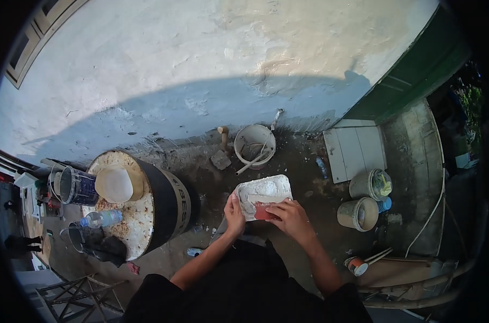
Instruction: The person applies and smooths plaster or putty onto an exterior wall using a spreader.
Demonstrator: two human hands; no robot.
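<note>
My left hand (234, 216) grips the left side of a white plastic tray (289, 188) in front of my body. White paste (267, 186) lies in the tray, smeared over its bottom and heaped toward the far side. My right hand (293, 218) is closed on a red putty scraper (261, 211) at the tray's near right part. The scraper's wide edge is in or against the paste, and its grip is partly hidden by my fingers.
A rusty-topped drum (171, 207) stands left, carrying a plastic bottle (105, 218) and a pale container (114, 184). Ahead, a bucket (255, 141) sits by the patched wall (201, 64). Two buckets (348, 214) (361, 185) and leaning panels (355, 153) are right.
</note>
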